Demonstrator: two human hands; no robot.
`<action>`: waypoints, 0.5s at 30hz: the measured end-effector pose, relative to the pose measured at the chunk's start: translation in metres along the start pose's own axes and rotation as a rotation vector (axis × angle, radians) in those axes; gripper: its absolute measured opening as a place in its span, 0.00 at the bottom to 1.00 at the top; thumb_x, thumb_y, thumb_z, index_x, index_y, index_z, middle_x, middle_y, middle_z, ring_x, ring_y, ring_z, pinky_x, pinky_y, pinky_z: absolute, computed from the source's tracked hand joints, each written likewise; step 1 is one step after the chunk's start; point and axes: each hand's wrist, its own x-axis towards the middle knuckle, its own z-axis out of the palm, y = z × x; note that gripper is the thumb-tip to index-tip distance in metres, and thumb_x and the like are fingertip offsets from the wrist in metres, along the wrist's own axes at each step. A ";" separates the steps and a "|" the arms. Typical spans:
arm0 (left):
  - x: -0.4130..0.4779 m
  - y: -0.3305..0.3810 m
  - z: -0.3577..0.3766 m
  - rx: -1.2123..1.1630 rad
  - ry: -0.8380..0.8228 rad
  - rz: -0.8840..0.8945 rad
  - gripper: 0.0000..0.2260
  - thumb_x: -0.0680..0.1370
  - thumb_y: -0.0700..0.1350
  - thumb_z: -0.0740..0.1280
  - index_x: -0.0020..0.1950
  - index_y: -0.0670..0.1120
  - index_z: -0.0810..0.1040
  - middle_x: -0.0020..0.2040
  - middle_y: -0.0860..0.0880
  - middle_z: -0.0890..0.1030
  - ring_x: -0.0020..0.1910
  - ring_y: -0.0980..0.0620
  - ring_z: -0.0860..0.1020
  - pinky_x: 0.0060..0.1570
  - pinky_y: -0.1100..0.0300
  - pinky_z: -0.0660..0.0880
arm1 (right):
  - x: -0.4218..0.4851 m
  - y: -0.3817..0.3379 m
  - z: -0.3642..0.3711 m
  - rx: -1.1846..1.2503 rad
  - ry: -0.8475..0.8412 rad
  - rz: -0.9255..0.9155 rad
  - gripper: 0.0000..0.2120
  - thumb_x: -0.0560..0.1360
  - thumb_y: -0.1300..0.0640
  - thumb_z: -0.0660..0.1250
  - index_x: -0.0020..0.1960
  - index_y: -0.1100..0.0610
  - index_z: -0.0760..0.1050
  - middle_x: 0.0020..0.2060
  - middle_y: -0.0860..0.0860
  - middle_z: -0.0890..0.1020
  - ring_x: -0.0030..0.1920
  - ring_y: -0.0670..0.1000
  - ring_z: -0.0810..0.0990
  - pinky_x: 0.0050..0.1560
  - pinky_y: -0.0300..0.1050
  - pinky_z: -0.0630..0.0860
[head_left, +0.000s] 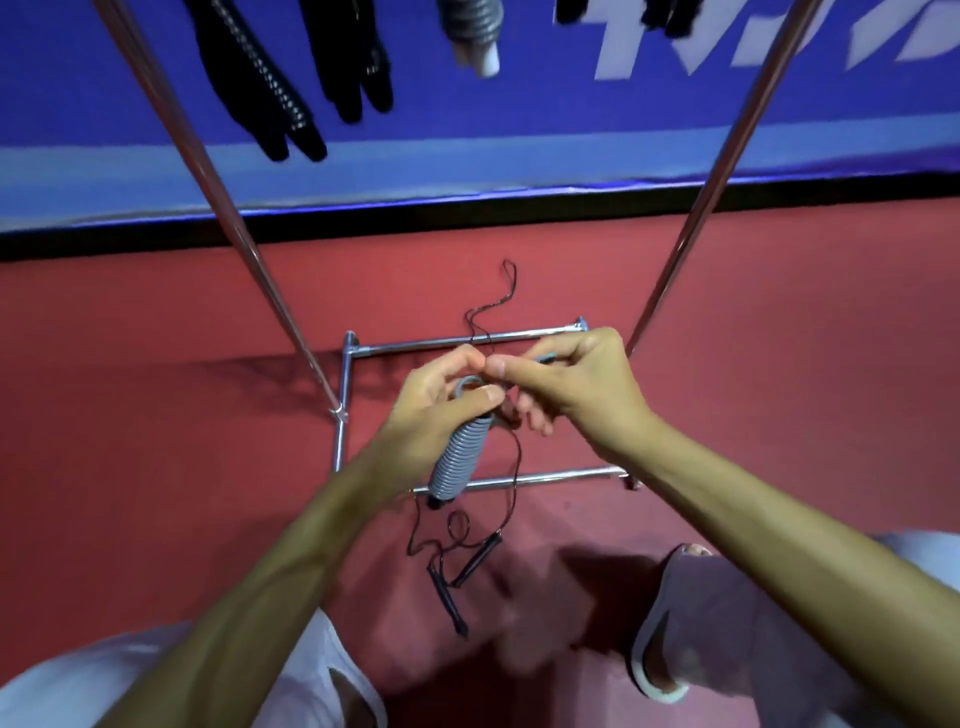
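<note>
On the blue banner (519, 104) across the top of the frame: large white lettering (675, 47) at upper right, cut off by the upper edge and not readable.

At the centre of the frame, gripped in the left hand (431, 400): one grey coil (462, 457), thumb laid across its upper end, fingers curled round behind it, lower end hanging free below the wrist toward the lower centre. Meeting that upper end from the right side of the frame, the right hand (571, 384): thumb and forefinger closed in a pinch against the left fingertips, remaining fingers loosely curled underneath. Pinched there, it seems, one thin black string (514, 462), though too fine and too covered by the fingers to be sure. Rises from the hands in a wavy line toward the upper centre, drops past the right side of the grey coil, loops at the lower centre and ends in two black tips (480, 558) just below the coil's lower end.

Counted:
- One grey coil in hand, and a second grey coil (470, 26) hanging at the top centre.
- Two black pieces (270, 88) hanging at upper left.
- Two chrome poles (218, 182) slanting down from the upper corners to one base frame (467, 338) of chrome bars on the red floor (156, 415), directly behind the hands.
- One pale slipper (691, 623) at lower right.
- One white garment (78, 686) at lower left.
</note>
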 end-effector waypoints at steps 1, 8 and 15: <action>0.001 0.006 0.004 -0.019 0.018 0.035 0.09 0.76 0.37 0.67 0.51 0.34 0.72 0.41 0.32 0.79 0.43 0.42 0.79 0.49 0.46 0.78 | 0.001 -0.008 -0.002 0.053 -0.031 0.017 0.11 0.73 0.64 0.76 0.43 0.73 0.81 0.26 0.58 0.80 0.22 0.49 0.74 0.23 0.39 0.72; 0.014 0.062 0.053 -0.050 0.136 0.195 0.03 0.76 0.44 0.67 0.42 0.49 0.79 0.40 0.45 0.78 0.39 0.46 0.76 0.43 0.52 0.74 | 0.000 -0.077 -0.046 0.136 -0.187 -0.039 0.09 0.76 0.72 0.67 0.54 0.67 0.82 0.43 0.61 0.86 0.34 0.54 0.86 0.36 0.38 0.82; 0.035 0.113 0.107 0.070 0.183 0.345 0.03 0.73 0.50 0.70 0.42 0.52 0.77 0.39 0.45 0.77 0.41 0.47 0.73 0.45 0.50 0.72 | -0.006 -0.157 -0.081 -0.166 -0.112 -0.194 0.08 0.81 0.67 0.67 0.49 0.72 0.80 0.39 0.66 0.85 0.35 0.61 0.85 0.37 0.47 0.84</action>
